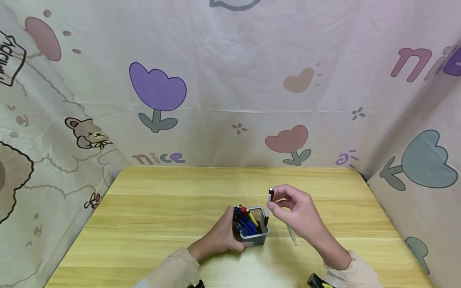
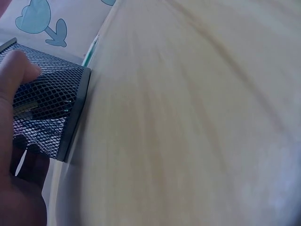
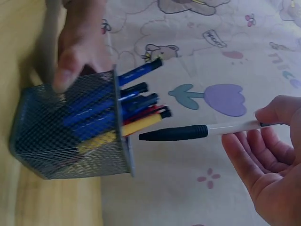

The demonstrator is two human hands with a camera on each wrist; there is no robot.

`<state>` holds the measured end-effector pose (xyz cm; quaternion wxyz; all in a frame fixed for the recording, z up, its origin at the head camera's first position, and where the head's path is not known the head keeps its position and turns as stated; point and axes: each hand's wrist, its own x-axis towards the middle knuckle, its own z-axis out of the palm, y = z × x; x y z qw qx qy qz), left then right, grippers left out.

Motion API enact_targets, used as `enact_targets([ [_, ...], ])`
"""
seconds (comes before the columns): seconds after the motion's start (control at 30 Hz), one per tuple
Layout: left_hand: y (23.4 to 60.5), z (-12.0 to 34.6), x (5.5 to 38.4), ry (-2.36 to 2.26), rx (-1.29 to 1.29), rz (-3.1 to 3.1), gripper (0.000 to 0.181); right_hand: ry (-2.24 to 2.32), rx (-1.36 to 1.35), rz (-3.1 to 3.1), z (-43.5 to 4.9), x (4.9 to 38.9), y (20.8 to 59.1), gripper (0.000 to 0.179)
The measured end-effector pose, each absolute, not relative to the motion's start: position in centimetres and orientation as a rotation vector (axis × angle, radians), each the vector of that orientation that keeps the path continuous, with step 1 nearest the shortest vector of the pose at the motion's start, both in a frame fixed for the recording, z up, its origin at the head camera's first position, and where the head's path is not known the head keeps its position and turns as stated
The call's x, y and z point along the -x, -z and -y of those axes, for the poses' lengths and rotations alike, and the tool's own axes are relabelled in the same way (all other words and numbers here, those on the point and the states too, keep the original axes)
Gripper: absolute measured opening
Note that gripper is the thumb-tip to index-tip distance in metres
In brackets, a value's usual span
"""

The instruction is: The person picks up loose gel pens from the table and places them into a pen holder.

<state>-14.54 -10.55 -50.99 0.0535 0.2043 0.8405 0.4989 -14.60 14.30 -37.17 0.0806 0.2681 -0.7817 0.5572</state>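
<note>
My left hand (image 1: 220, 236) grips the side of a black wire-mesh pen holder (image 1: 255, 241), thumb along the near wall. The holder stands on the table, with several blue pens (image 3: 94, 110), a yellow pen (image 3: 141, 123) and something red (image 3: 146, 112) leaning inside. Between thumb and fingers, my right hand (image 1: 299, 208) pinches a white pen with a black grip section (image 3: 174, 133). The pen points down at the holder's right rim, its tip close to the opening; whether it touches the rim I cannot tell. The left wrist view shows the thumb and fingertips against the mesh (image 2: 51, 89).
A slim clear-greenish pen (image 1: 291, 235) lies on the wooden table (image 1: 162, 216), right of the holder and partly under my right hand. Printed cloth (image 1: 223, 80) hangs behind the table and on both sides. A black object (image 1: 316, 281) shows by the right sleeve.
</note>
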Motion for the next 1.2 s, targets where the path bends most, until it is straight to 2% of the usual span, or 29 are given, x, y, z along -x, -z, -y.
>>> enact_targets([
  [0.7, 51.1, 10.5, 14.6, -1.543, -0.644, -2.537, 0.083, -1.57, -0.995, 2.401, -12.9, 14.9, 40.7, 0.016],
  [1.2, 51.3, 10.6, 14.8, -1.524, -0.684, -2.566, 0.08, -1.374, -1.247, 2.465, -12.5, 14.8, 42.3, 0.02],
])
